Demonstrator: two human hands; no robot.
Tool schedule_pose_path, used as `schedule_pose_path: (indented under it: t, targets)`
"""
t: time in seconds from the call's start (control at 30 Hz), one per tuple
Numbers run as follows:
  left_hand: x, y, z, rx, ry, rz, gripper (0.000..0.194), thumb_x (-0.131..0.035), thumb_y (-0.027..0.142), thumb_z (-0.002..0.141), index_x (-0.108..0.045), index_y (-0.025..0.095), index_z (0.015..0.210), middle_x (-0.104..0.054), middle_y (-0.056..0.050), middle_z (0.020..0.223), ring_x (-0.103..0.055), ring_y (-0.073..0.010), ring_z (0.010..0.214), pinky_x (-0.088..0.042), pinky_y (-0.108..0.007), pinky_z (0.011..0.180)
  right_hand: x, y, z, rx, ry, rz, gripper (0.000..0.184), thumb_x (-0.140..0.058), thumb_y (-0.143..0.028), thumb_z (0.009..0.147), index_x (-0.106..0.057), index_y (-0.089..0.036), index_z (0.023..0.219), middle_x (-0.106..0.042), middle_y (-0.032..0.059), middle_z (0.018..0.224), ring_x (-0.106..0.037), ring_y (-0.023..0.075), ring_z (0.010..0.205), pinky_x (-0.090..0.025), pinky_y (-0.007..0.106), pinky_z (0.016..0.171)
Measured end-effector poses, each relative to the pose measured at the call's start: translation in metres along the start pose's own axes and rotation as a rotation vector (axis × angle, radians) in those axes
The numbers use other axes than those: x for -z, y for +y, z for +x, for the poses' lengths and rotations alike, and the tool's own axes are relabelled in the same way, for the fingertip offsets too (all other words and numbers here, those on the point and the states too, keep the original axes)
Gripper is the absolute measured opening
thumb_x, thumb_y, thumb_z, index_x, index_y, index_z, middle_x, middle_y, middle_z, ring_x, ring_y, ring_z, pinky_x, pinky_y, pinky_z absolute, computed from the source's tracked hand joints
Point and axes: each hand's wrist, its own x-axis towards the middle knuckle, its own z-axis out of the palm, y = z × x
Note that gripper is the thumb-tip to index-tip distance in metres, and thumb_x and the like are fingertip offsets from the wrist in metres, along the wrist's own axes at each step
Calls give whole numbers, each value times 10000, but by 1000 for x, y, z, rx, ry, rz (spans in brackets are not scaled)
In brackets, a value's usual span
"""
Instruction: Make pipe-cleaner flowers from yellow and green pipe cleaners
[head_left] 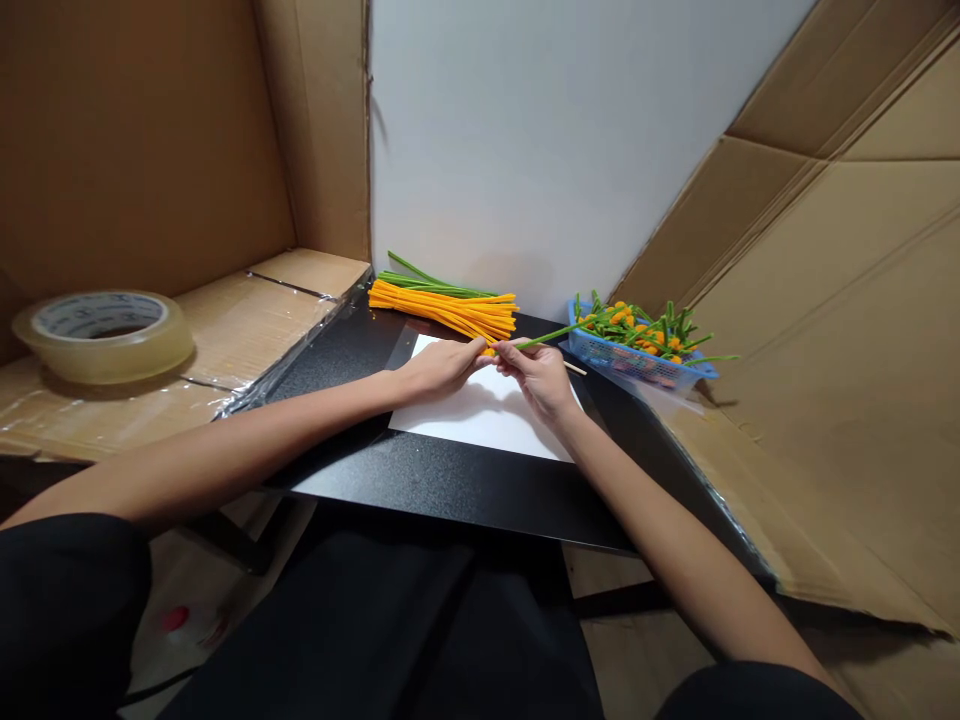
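My left hand (450, 366) and my right hand (541, 378) meet over a white sheet of paper (480, 425). Between the fingertips of both is a small orange fuzzy piece (489, 351), mostly hidden by my left fingers. A green pipe cleaner (555, 336) runs from my right finger pinch up and to the right. Just beyond my hands lies a bundle of orange pipe cleaners (442, 308), with green pipe cleaners (431, 284) behind it. A thin pale stick (574, 368) pokes out beside my right hand.
A blue basket (637, 372) holding green and orange pipe-cleaner pieces stands at the right of the black table (420, 480). On cardboard at the left lies a roll of clear tape (105, 340). Cardboard walls (840, 330) flank both sides, with a white panel (555, 150) behind.
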Motion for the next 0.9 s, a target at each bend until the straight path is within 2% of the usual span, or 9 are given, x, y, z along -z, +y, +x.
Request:
schedule_pose_path:
  t: [0.1, 0.27, 0.4, 0.47, 0.53, 0.6, 0.7, 0.77, 0.9]
  targets:
    - [-1, 1, 1, -1, 12, -35, 298, -325, 407, 1066, -514, 180, 1101, -708, -93, 935, -642, -221, 782, -348, -277, 640, -1, 1, 0, 4, -13, 3, 436, -948, -522, 516, -750, -178, 696, -666, 0, 603, -538, 101, 559, -425, 258, 559]
    - [1, 4, 3, 45, 13, -38, 315, -309, 411, 1067, -520, 184, 1010, -671, -68, 815, -599, -209, 684, -310, -280, 600, 4, -4, 3, 59, 61, 4, 419, -934, -511, 553, -723, -181, 703, -670, 7, 626, -560, 110, 587, -452, 263, 584]
    - [-1, 6, 5, 0, 19, -90, 292, -326, 395, 1064, -520, 178, 1088, -709, -104, 945, -643, -229, 787, -371, -285, 656, 0, -1, 3, 39, 8, 0, 416, -949, -493, 518, -712, -179, 654, -643, -11, 589, -530, 98, 549, -440, 256, 556]
    - [-2, 4, 7, 18, 21, -103, 278, -372, 410, 1053, -524, 178, 1069, -709, -106, 947, -646, -231, 794, -386, -287, 664, -1, 0, 3, 36, 10, 18, 405, -952, -475, 526, -721, -174, 666, -646, -14, 596, -535, 90, 553, -441, 240, 552]
    - [-2, -2, 9, 47, 18, -106, 239, -505, 419, 1005, -528, 182, 1032, -700, -87, 902, -633, -218, 756, -384, -279, 645, 4, -2, 6, 28, 81, 38, 382, -945, -452, 559, -731, -170, 701, -657, -12, 614, -552, 85, 562, -449, 223, 550]
    - [1, -10, 10, 60, 44, -146, 214, -629, 351, 935, -532, 183, 1028, -692, -62, 884, -619, -192, 735, -388, -264, 636, 14, -5, 10, 4, 201, 57, 344, -932, -416, 607, -731, -166, 733, -666, -12, 626, -563, 78, 555, -454, 205, 537]
    - [5, -23, 11, 61, 109, -336, 116, -608, 241, 926, -565, 173, 1008, -695, -29, 836, -602, -135, 686, -413, -235, 630, 32, -7, 15, -69, 343, 66, 272, -905, -346, 678, -723, -159, 752, -676, -7, 623, -572, 69, 537, -445, 173, 503]
    - [7, -30, 12, 83, 149, -469, 85, -580, 237, 938, -603, 157, 953, -697, -25, 781, -587, -105, 630, -428, -218, 604, 42, -8, 18, -96, 411, 73, 196, -858, -294, 746, -715, -162, 764, -680, -9, 620, -583, 67, 537, -440, 157, 492]
    - [7, -40, 15, 190, 208, -628, 117, -656, 246, 879, -681, 132, 893, -723, -57, 762, -582, -90, 577, -432, -200, 516, 56, -13, 25, -15, 589, 151, 97, -715, -165, 854, -649, -180, 784, -668, -42, 618, -578, 53, 517, -439, 143, 496]
